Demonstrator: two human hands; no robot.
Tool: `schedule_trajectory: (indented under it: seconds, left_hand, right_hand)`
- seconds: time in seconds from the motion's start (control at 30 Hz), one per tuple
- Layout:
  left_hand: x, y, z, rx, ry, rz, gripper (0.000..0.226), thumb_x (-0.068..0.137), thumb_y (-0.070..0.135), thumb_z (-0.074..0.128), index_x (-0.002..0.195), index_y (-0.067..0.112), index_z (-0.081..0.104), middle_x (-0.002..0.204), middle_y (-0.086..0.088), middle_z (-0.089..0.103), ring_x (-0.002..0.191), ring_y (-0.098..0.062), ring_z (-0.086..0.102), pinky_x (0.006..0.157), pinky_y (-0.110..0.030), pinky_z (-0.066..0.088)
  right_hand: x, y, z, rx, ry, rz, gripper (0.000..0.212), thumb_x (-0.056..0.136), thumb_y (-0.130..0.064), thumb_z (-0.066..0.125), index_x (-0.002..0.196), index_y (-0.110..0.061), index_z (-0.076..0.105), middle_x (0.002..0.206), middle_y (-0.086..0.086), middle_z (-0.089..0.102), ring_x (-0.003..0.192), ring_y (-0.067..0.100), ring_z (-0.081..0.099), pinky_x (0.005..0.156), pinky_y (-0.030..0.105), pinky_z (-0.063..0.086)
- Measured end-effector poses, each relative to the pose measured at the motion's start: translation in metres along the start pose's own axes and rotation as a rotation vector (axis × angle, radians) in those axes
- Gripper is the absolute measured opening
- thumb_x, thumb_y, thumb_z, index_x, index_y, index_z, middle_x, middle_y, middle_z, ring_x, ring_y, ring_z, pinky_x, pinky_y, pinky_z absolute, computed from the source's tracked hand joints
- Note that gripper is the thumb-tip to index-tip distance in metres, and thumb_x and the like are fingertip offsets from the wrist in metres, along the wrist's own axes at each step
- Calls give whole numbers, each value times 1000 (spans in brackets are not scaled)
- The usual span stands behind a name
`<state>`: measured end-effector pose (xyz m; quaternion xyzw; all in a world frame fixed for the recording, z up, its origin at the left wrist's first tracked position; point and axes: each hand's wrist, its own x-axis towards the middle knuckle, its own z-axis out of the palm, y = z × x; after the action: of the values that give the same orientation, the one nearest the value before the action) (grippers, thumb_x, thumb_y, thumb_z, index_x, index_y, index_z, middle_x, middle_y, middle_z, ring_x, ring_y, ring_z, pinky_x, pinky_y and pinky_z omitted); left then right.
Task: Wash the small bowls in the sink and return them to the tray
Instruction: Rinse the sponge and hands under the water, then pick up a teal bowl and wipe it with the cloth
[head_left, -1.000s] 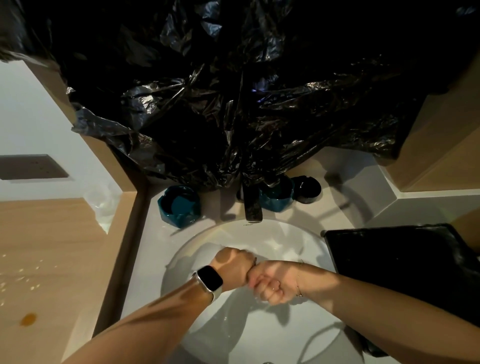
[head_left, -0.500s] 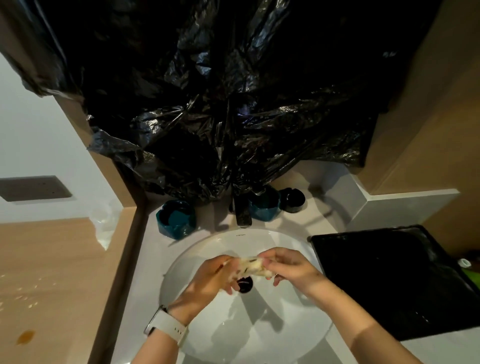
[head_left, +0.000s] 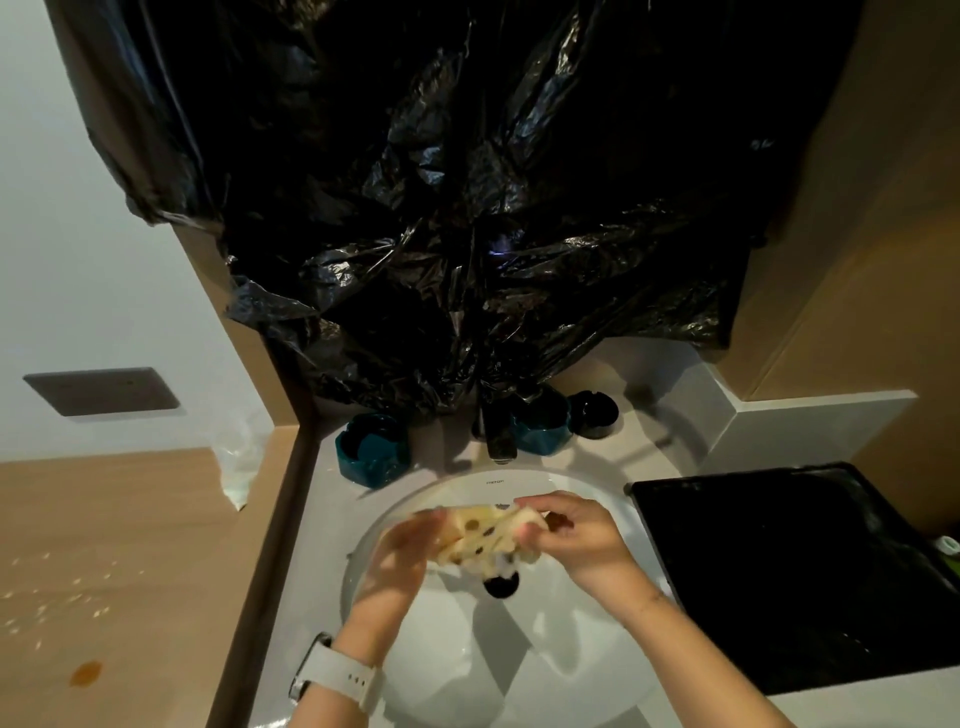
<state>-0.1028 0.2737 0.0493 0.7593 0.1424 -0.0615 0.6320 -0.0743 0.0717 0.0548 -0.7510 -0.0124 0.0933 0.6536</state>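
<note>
Both hands over sink (head_left: 597, 670) | left hand (head_left: 402, 551) and right hand (head_left: 576, 535) pinch, stretch pale yellow holey cloth (head_left: 483, 540) | teal bowls (head_left: 371, 449) behind

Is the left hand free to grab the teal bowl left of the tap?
Probably not yet: the left hand and right hand both hold a pale spotted cloth; the path to the teal bowl looks open.

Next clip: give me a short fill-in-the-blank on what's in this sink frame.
1. Both hands hold a pale ___ over the sink.
2. The left hand's wrist wears a white ___.
3. The black tray lies to the ___ of the sink.
4. A teal bowl stands left of the ___.

Missing: cloth; watch; right; tap
</note>
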Motion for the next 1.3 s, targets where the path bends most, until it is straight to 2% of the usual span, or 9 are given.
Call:
schedule_trajectory:
  seconds: [0.07, 0.2, 0.33, 0.5, 0.63, 0.77, 0.93, 1.1, 1.3]
  left_hand:
    - [5, 12, -8, -66, 30, 39, 16, 100, 29, 52, 92, 24, 65, 100, -2, 66, 99, -22, 61, 94, -37, 48]
    - [12, 34, -12, 95, 138, 143, 31, 102, 31, 45, 88, 13, 66, 90, -11, 66, 88, -27, 62, 77, -29, 46]
    - [7, 52, -15, -79, -46, 128, 26, 103, 33, 42, 94, 20, 63, 92, -1, 65, 87, -16, 62, 76, -25, 49]
    - [10, 69, -1, 215, -338, 249, 29, 103, 29, 45, 93, 10, 65, 82, 10, 62, 70, 0, 58, 64, -21, 46]
    - [18, 72, 2, 143, -419, 266, 27, 103, 12, 45, 104, -5, 66, 95, -19, 70, 79, -7, 66, 74, -14, 51]
    - [27, 75, -21, 207, -300, 315, 20, 99, 25, 53, 101, 21, 72, 91, 4, 72, 84, 1, 66, 75, -14, 51]
    - [58, 33, -30, 176, -3, 203, 16, 97, 20, 58, 99, 33, 66, 96, 9, 67, 86, -6, 63, 71, -9, 48]
    - [107, -37, -71, 173, 482, -91, 28, 94, 30, 61, 116, 14, 58, 119, -11, 58, 101, -28, 62, 88, -39, 53]
    - [153, -36, -88, 16, 413, -401, 67, 89, 50, 62, 135, 7, 38, 132, -16, 42, 104, -40, 61, 76, -48, 61]
  right_hand:
    - [1, -1, -5, -165, -128, -2, 33, 74, 5, 76, 103, -12, 72, 94, 4, 59, 72, 5, 53, 68, 13, 45]
    - [4, -6, -19, -609, -286, -83, 26, 82, -21, 69, 88, -46, 64, 93, -3, 61, 88, 4, 48, 76, 9, 35]
    - [0, -19, -26, -333, -350, 11, 28, 76, -37, 75, 99, -38, 59, 93, -8, 57, 92, 3, 54, 92, 20, 41]
    - [-3, -39, -12, -366, -403, 84, 63, 70, -56, 76, 122, -60, 41, 100, -9, 57, 67, 6, 59, 58, 20, 44]
    - [4, -34, 7, -367, -424, -44, 18, 77, -42, 76, 87, -36, 63, 126, -20, 48, 107, -1, 50, 82, 10, 40]
    - [12, -33, 15, -90, -405, 120, 20, 82, -33, 74, 86, -14, 67, 101, -1, 69, 94, 14, 66, 85, 25, 48]
    - [27, -12, 31, 183, -527, 353, 43, 88, -31, 67, 125, -12, 59, 122, 9, 67, 114, 24, 63, 105, 44, 44]
    - [51, 15, 60, 643, -314, 714, 48, 88, -28, 60, 126, 1, 57, 111, 20, 62, 99, 34, 62, 90, 45, 51]
    - [60, 28, 72, 949, -421, 728, 51, 90, -42, 55, 125, -4, 54, 98, 18, 56, 95, 35, 53, 91, 51, 49]
